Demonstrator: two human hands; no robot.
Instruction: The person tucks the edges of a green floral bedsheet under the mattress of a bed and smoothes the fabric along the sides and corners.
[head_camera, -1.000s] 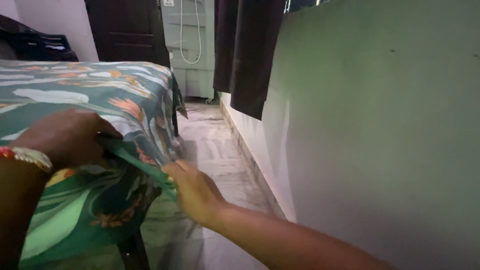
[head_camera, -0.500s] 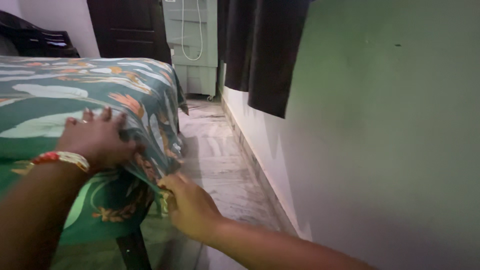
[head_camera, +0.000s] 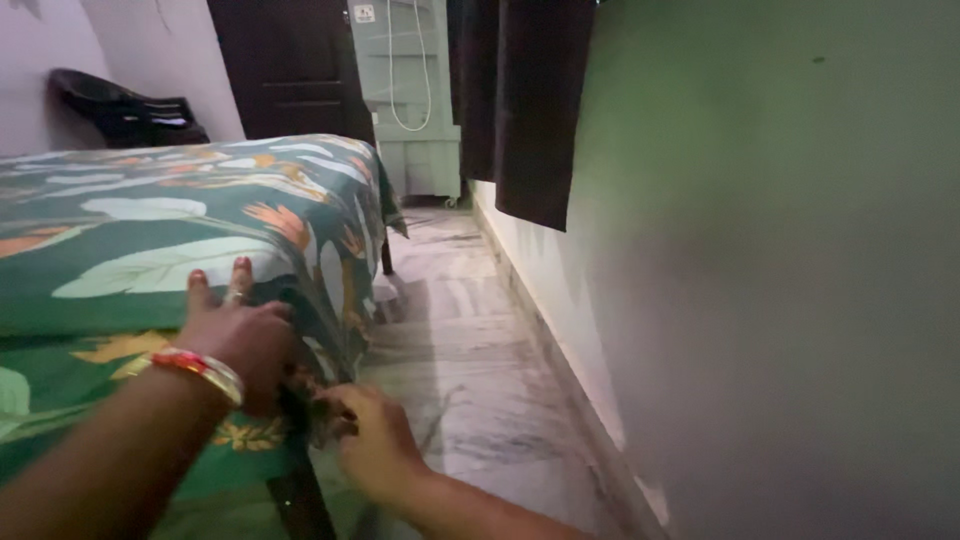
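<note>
Bedsheet (head_camera: 200, 230), green and floral, is lying under the left hand (head_camera: 235, 340), pressing flat with fingers spread; just beside, the right hand (head_camera: 375, 440) is pinching its hanging edge.

Narrow room, pretty dim overall. A pale green wall (head_camera: 760, 300) runs along one side, with dark curtains (head_camera: 525, 100) hanging on it partway down. Below that wall the marble floor (head_camera: 470, 330) is whitish with grey streaks and catches a bit of light. At the far end of the wall there's a dark wooden door (head_camera: 290, 65), a light green cabinet (head_camera: 410, 100) just beside it, and a black plastic chair (head_camera: 125, 110) further across from the door.
</note>
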